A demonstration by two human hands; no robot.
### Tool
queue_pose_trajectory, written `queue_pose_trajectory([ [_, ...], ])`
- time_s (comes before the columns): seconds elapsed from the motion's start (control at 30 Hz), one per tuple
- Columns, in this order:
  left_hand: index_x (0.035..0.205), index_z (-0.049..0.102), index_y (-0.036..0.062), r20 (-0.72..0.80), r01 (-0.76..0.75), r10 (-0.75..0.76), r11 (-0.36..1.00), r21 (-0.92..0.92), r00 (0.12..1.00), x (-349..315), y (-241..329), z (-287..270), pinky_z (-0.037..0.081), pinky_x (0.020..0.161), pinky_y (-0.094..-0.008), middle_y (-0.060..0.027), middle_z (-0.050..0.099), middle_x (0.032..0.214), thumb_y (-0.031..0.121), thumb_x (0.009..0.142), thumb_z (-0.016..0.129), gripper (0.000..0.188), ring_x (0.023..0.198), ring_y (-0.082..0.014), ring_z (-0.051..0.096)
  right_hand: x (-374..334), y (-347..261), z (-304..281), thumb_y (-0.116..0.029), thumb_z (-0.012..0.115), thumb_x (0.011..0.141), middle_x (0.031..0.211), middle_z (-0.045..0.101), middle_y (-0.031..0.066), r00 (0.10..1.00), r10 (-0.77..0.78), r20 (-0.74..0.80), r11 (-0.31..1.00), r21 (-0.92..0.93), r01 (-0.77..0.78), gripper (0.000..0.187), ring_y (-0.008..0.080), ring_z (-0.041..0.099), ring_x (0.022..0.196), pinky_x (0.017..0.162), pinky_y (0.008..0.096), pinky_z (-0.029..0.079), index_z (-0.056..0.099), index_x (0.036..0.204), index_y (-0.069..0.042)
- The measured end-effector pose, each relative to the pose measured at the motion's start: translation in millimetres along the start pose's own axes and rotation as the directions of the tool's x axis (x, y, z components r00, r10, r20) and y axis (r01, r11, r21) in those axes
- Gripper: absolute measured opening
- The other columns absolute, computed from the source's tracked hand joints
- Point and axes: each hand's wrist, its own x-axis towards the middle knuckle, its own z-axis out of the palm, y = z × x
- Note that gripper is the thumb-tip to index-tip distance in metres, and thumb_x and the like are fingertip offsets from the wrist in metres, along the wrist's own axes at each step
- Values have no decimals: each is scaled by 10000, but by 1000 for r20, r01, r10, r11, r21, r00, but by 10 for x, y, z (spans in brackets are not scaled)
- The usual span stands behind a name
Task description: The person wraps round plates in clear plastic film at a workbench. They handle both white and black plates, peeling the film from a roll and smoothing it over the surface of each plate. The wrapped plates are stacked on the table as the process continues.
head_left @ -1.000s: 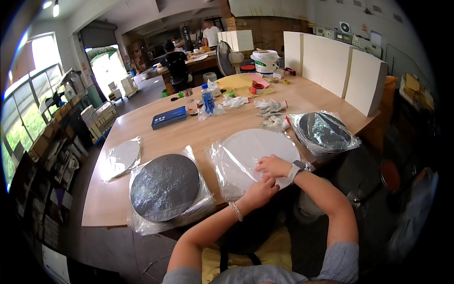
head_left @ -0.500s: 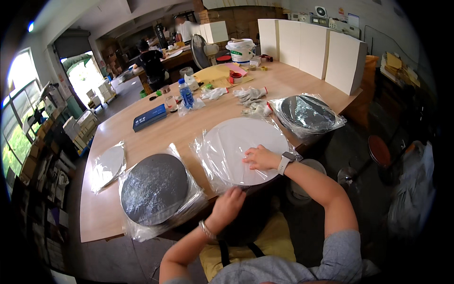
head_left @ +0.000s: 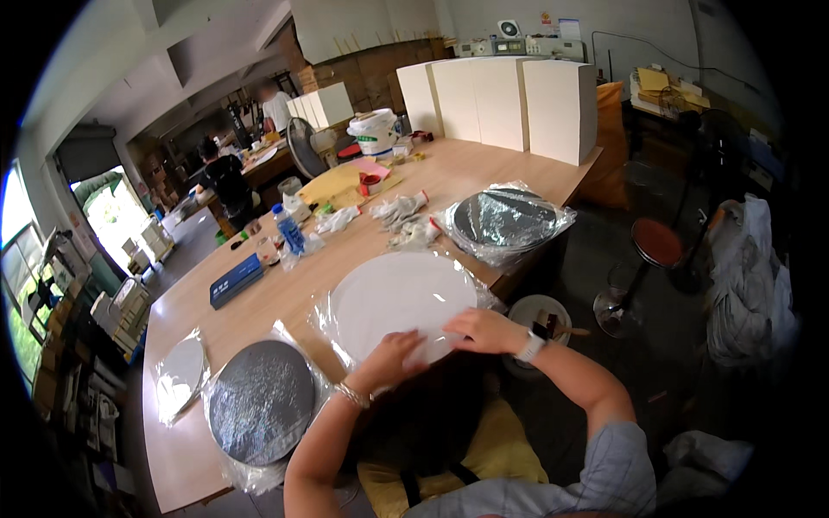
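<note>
A large white disc (head_left: 397,298) in clear plastic film lies at the table's near edge, straight in front of me. On its near edge rests my left hand (head_left: 390,361), fingers stretched over the surface and slightly blurred. My right hand (head_left: 485,331) touches the disc's near right edge, its fingers extended and lying on the film. Left of the white disc sits a dark grey disc (head_left: 262,401) in crinkled film, with a smaller pale disc (head_left: 181,375) beyond it. Another dark wrapped disc (head_left: 505,216) lies at the table's right edge.
Farther back on the table (head_left: 285,306) are a blue box (head_left: 236,281), a water bottle (head_left: 287,229), work gloves (head_left: 400,208), a white bucket (head_left: 373,132) and tall white panels (head_left: 561,112). Below right stand a round bin (head_left: 522,363) and a stool (head_left: 656,242). People work in the background.
My left hand has moved from below the near edge up onto the white disc. My right hand has slid from the disc's middle to its near right edge. The view has shifted.
</note>
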Motion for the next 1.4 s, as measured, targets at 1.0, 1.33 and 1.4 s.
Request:
queue_pose_trajectory([
  [1.0,1242,473,60,-123,377,-357,858,350,926,-405,605,405,297,974,-604,-102,415,1372,155,774,652,511,1283,-360,357,-881,2385,-500,-513,346,938,1483,295,96,733,680,-21,656,-429,-621,648,291,270,1368,1058,627,180,321,1410,-71],
  [1.33,1339,453,133,-108,418,-408,833,364,907,-547,572,390,232,1019,-634,-155,365,1436,347,835,577,561,1341,-380,296,-372,2578,-664,-587,327,914,1513,235,70,662,749,-26,618,-335,-711,714,272,217,1392,1069,603,197,298,1423,-88],
  [1.4,1343,452,148,-86,399,-396,838,373,914,-603,552,445,232,1023,-628,-143,351,1451,394,847,548,562,1346,-376,293,-282,2335,-749,-590,331,913,1510,241,76,776,596,-207,751,-199,-630,714,277,220,1390,1062,613,203,304,1421,-89],
])
